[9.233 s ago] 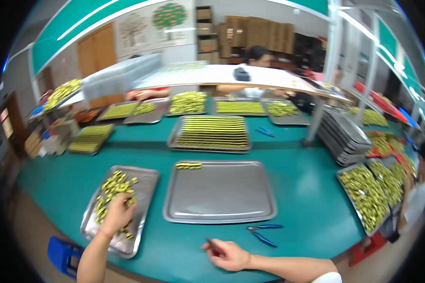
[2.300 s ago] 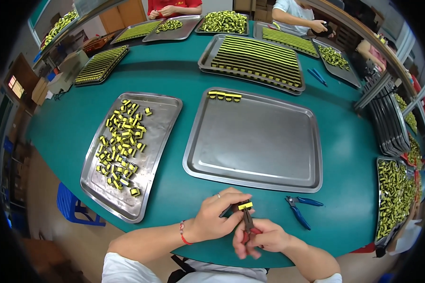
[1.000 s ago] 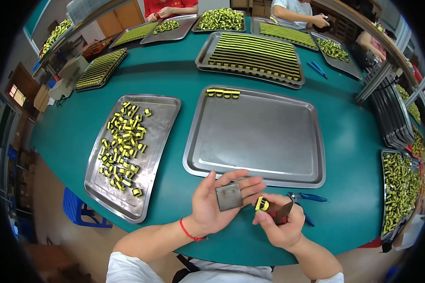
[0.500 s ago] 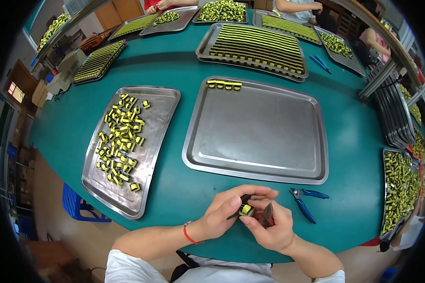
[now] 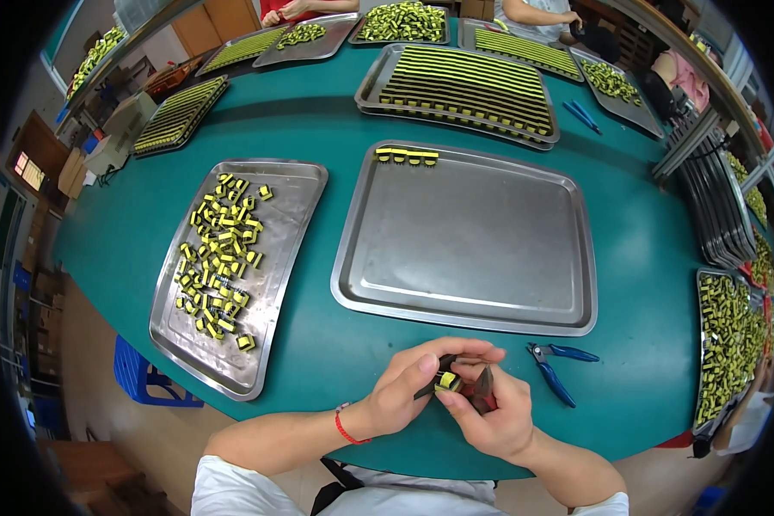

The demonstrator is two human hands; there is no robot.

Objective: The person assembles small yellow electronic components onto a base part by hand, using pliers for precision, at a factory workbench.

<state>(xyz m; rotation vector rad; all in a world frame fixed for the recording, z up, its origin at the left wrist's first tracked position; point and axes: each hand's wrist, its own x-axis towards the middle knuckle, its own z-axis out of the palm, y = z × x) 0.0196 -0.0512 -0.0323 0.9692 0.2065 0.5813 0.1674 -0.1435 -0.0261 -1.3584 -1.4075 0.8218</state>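
Observation:
Near the table's front edge, my two hands are close together around a small yellow-and-black transformer [image 5: 446,381]. My right hand [image 5: 503,414] is closed, its thumb and fingertips at the transformer. Red-and-dark pliers [image 5: 485,392] are tucked in the same hand, their dark tip pointing up. My left hand [image 5: 397,394] curls around the transformer's left side, with dark pieces between its fingers; what it grips is mostly hidden. Ahead lies a metal tray [image 5: 473,245], with a short row of transformers [image 5: 407,156] in its far left corner.
On the left, another tray [image 5: 275,284] holds a loose heap of transformers [image 5: 219,254]. Blue-handled cutters [image 5: 552,370] lie right of my hands; blue tweezers [image 5: 583,115] lie farther back. A filled tray [image 5: 460,90] stands beyond. Stacked trays [image 5: 714,198] stand at right. Other people sit across the table.
The pliers in my right hand have turned slightly, and the transformer between my hands has shifted a little. Both hands stay in nearly the same place.

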